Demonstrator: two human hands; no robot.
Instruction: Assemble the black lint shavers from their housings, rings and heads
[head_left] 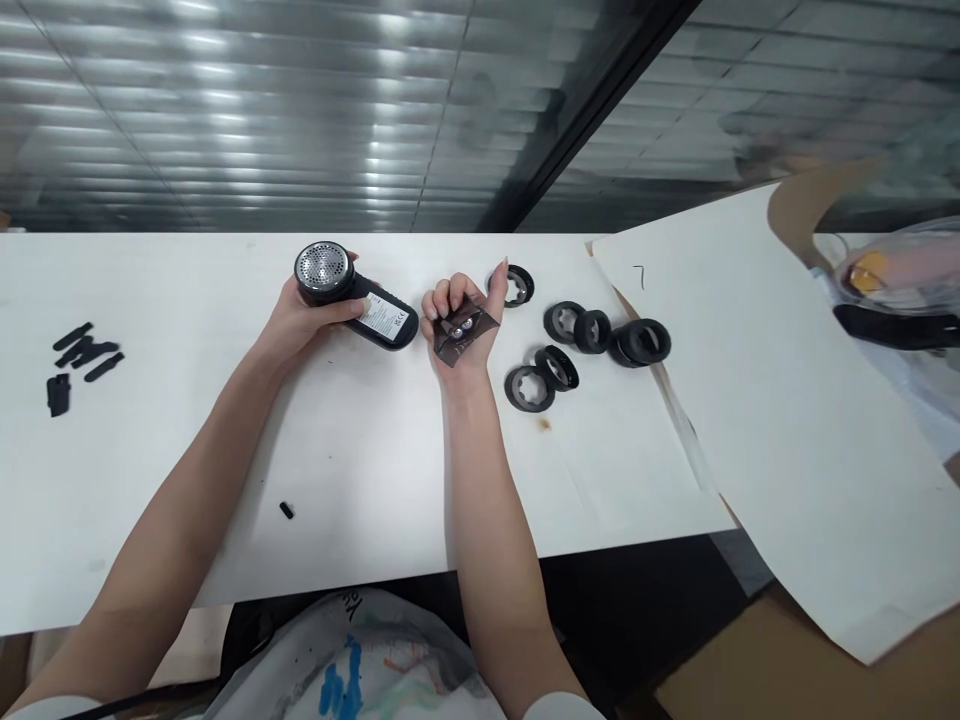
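My left hand [294, 318] is closed around a black fabric shaver [358, 286]. The shaver's round perforated metal head points up and left, and a white printed label shows on its handle. My thumb lies across the handle by the label. Turned palm up, my right hand [471, 375] holds a small dark, shiny packet [451, 346] with two bright round spots on it. Its fingers are partly curled and the thumb sticks out. Just behind that thumb lies a black ring [529, 284] with a notched inner edge.
Several black rings, among them one ring [529, 404], lie right of my hands. Small black parts [91, 351] are grouped at the left, and one black piece [286, 510] is near the front. A hex key [641, 275] rests on a white board [787, 420] at the right.
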